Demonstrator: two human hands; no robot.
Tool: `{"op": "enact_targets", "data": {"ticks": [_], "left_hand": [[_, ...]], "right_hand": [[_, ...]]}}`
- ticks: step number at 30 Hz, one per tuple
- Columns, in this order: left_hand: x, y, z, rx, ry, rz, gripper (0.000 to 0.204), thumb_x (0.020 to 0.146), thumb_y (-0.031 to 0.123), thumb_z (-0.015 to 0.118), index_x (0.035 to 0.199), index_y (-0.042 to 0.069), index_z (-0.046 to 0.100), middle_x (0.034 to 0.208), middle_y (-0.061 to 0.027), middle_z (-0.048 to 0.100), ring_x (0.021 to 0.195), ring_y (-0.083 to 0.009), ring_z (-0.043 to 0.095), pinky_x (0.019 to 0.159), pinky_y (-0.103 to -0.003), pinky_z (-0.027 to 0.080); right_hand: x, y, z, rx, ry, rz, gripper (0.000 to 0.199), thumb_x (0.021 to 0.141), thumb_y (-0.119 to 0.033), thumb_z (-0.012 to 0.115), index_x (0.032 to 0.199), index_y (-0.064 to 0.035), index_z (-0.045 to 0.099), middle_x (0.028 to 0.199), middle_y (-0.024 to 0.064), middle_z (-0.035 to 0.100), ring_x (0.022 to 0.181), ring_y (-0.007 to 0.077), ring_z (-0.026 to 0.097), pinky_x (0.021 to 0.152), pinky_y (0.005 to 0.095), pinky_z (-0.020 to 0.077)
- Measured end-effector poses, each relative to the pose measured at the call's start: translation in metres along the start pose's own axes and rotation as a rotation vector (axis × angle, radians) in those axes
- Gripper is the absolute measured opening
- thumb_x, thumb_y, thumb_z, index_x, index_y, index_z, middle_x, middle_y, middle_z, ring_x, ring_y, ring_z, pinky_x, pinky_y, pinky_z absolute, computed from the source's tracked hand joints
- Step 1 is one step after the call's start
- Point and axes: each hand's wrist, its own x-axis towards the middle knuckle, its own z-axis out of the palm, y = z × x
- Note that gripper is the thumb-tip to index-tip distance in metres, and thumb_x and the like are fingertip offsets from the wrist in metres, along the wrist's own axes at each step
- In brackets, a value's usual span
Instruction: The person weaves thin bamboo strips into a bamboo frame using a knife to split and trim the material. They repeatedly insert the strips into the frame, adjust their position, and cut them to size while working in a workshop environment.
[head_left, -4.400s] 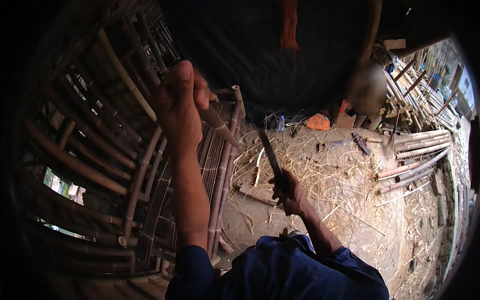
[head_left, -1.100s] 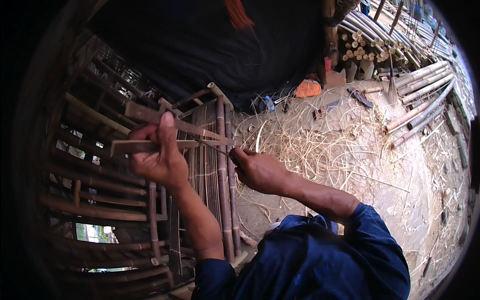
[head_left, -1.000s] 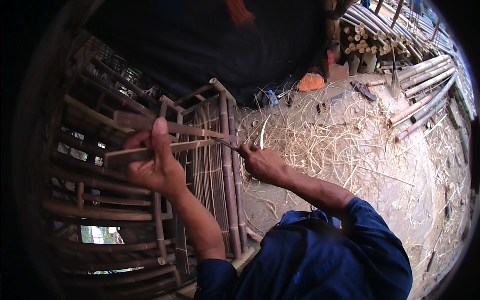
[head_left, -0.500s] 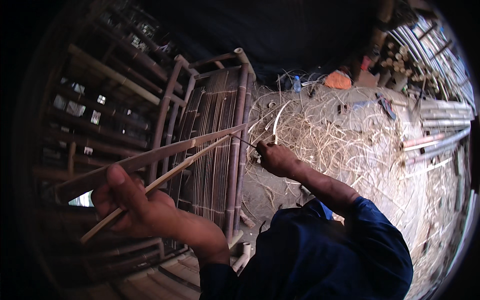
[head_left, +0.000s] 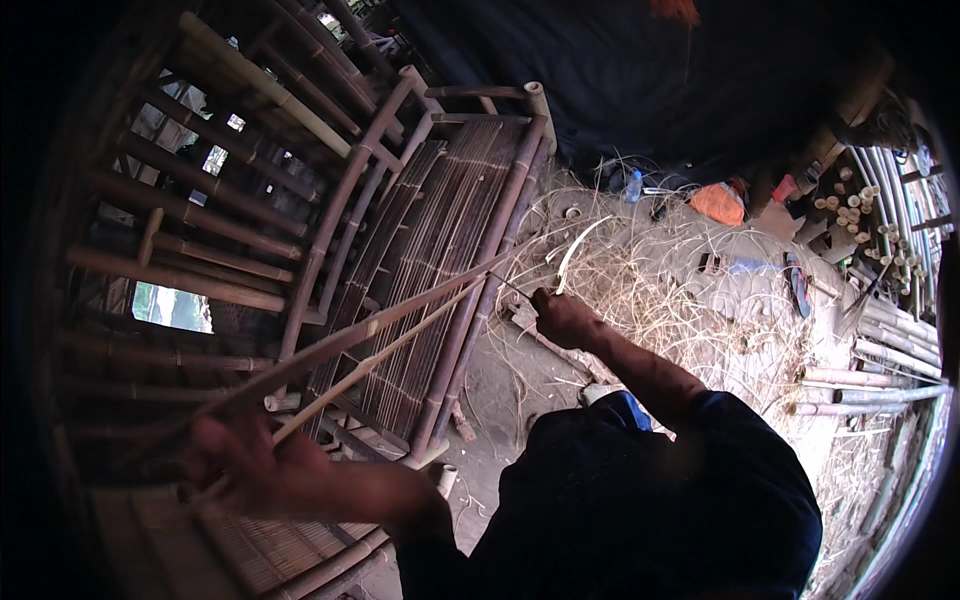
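My left hand [head_left: 250, 475], blurred at the lower left, is closed on the near ends of two long thin bamboo strips [head_left: 400, 325]. The strips run up and to the right, drawing together toward my right hand [head_left: 562, 317]. My right hand is a fist at the far end of the strips, over the dirt floor. It grips a tool whose pale curved blade [head_left: 573, 255] sticks up from it. The strips cross above a slatted bamboo bench [head_left: 440, 230]. My dark blue clothing fills the lower middle.
A bamboo frame of thick dark poles [head_left: 200, 240] stands on the left. A pile of pale shavings [head_left: 680, 300] covers the ground to the right. Cut bamboo poles [head_left: 880, 350] lie stacked at the far right. An orange cloth [head_left: 718, 203] and a bottle [head_left: 633, 186] lie beyond.
My left hand has moved down and to the left with the strips, so a longer length now stretches between my hands. My right hand stays at the strips' far end.
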Motion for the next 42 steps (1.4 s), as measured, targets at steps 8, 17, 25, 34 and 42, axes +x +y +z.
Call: {"op": "enact_targets", "data": {"ticks": [8, 17, 25, 34, 42], "left_hand": [[0.007, 0.004, -0.032, 0.05, 0.024, 0.078, 0.045, 0.094, 0.033, 0.057, 0.116, -0.007, 0.056, 0.108, -0.02, 0.059, 0.097, -0.0212, 0.061, 0.084, -0.031, 0.05], [-0.114, -0.103, -0.128, 0.299, -0.506, -0.002, 0.057, 0.101, 0.04, 0.042, 0.132, -0.008, 0.048, 0.134, -0.0203, 0.051, 0.12, -0.0258, 0.054, 0.103, -0.04, 0.042], [-0.212, -0.14, -0.11, 0.158, -0.397, -0.8, 0.021, 0.088, 0.003, 0.067, 0.107, -0.004, 0.064, 0.101, -0.0098, 0.067, 0.092, -0.0164, 0.063, 0.085, -0.031, 0.052], [-0.226, -0.17, -0.111, 0.256, -0.31, -0.685, 0.017, 0.083, 0.009, 0.076, 0.084, -0.001, 0.063, 0.075, -0.0045, 0.065, 0.069, -0.0111, 0.06, 0.062, -0.026, 0.049], [-0.235, -0.178, -0.115, 0.353, -0.187, -0.659, 0.03, 0.082, 0.012, 0.079, 0.071, 0.004, 0.052, 0.065, 0.0008, 0.054, 0.06, -0.0079, 0.048, 0.054, -0.024, 0.04]], "right_hand": [[0.017, 0.042, 0.027, -0.224, 0.021, 0.026, 0.027, 0.093, -0.015, 0.041, 0.113, 0.0013, 0.049, 0.092, 0.0276, 0.065, 0.081, 0.0434, 0.067, 0.069, 0.0527, 0.0548], [-0.062, -0.037, 0.018, -0.219, -0.169, -0.19, 0.021, 0.092, -0.012, 0.047, 0.101, 0.0041, 0.057, 0.093, 0.0249, 0.066, 0.082, 0.0381, 0.069, 0.069, 0.0481, 0.0563], [-0.062, 0.008, 0.106, -0.224, -0.248, -0.195, 0.02, 0.093, -0.015, 0.048, 0.096, 0.0027, 0.055, 0.08, 0.0203, 0.066, 0.076, 0.0374, 0.069, 0.066, 0.0484, 0.056], [-0.062, 0.007, 0.147, 0.036, -0.442, -0.053, 0.026, 0.088, -0.017, 0.056, 0.103, 0.004, 0.055, 0.088, 0.0234, 0.066, 0.084, 0.0397, 0.067, 0.075, 0.0504, 0.053], [-0.059, 0.004, 0.153, -0.078, -0.394, -0.041, 0.028, 0.084, -0.014, 0.062, 0.104, 0.0048, 0.059, 0.098, 0.0246, 0.067, 0.09, 0.0376, 0.068, 0.075, 0.0479, 0.0548]]}}
